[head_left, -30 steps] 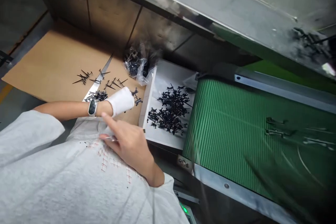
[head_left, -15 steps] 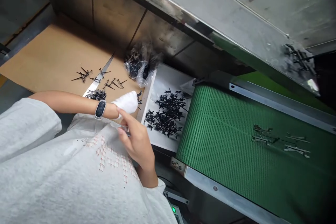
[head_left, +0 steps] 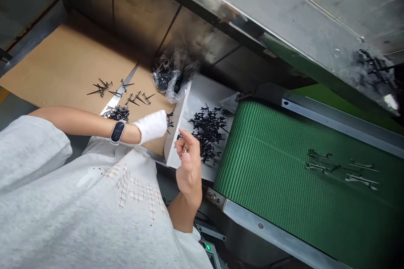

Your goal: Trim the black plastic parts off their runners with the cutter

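My left hand [head_left: 153, 127] is covered by a white glove or cloth. Its fingers are hidden, so whether they are open or closed does not show. Black metal-looking parts [head_left: 170, 121] lie right at its tip; whether it holds them I cannot tell. My right hand [head_left: 189, 162] is bare and hovers over the near edge of the white tray [head_left: 176, 138], its fingers loosely curled and apart. A small silvery spot by its fingers looks like a ring. Beyond it, a pile of black branching parts [head_left: 208, 128] rests in the tray.
Thin black parts [head_left: 135, 98] are scattered on brown cardboard [head_left: 72, 63], along with a metal ruler-like strip [head_left: 110, 104]. A clear plastic bag [head_left: 172, 77] of dark parts stands behind. On the right, a green conveyor belt [head_left: 268, 168] carries several metal parts [head_left: 360, 178] under a metal housing [head_left: 284, 17].
My right hand has moved away from the cuff of the white covering on my left wrist, to the right, toward the tray. My left hand has hardly shifted.
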Demonstrator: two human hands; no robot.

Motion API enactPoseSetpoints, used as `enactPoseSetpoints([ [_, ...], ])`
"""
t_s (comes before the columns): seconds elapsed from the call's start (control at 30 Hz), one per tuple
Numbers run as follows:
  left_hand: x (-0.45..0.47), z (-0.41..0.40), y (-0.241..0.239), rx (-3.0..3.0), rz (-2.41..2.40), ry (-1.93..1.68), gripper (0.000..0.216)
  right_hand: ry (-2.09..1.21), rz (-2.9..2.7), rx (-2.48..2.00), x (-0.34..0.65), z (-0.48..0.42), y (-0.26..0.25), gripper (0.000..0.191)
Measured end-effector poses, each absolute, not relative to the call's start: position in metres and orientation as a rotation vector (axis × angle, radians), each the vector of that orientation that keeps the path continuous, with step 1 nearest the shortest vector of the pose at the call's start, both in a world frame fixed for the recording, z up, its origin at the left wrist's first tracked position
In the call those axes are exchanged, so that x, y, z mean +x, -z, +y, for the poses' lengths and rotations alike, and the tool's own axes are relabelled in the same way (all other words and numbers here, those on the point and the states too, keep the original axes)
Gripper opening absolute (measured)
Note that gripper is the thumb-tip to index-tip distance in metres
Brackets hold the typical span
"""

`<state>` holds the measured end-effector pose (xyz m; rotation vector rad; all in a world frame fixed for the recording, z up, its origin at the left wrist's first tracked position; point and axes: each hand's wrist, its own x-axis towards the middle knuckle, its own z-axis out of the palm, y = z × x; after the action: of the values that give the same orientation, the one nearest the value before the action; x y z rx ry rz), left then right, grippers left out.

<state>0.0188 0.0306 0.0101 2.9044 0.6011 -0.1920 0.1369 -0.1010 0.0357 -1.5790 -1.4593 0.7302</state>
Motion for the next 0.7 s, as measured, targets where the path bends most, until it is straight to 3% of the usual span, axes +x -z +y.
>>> enactPoseSetpoints([
  [0.17,-0.013,0.054,-0.021,2.672,0.321,0.157,0.014,-0.692,-1.36,-1.674,0.144,-0.105,-0.035,0.037],
  [0.23,-0.029,0.06,-0.028,2.159,0.344,0.114,0.007,-0.657,-1.351,-1.69,0.146,-0.105,-0.035,0.034],
  [0.4,-0.063,0.05,-0.041,1.516,0.437,-0.027,0.018,-0.595,-1.429,-1.631,0.143,-0.099,-0.042,0.034],
  [0.5,-0.075,0.038,-0.047,1.512,0.304,-0.157,0.017,-0.618,-1.495,-1.54,0.137,-0.096,-0.05,0.034],
  [0.7,-0.083,0.019,-0.059,1.61,0.181,-0.311,0.051,-0.602,-1.531,-1.449,0.125,-0.095,-0.064,0.036],
])
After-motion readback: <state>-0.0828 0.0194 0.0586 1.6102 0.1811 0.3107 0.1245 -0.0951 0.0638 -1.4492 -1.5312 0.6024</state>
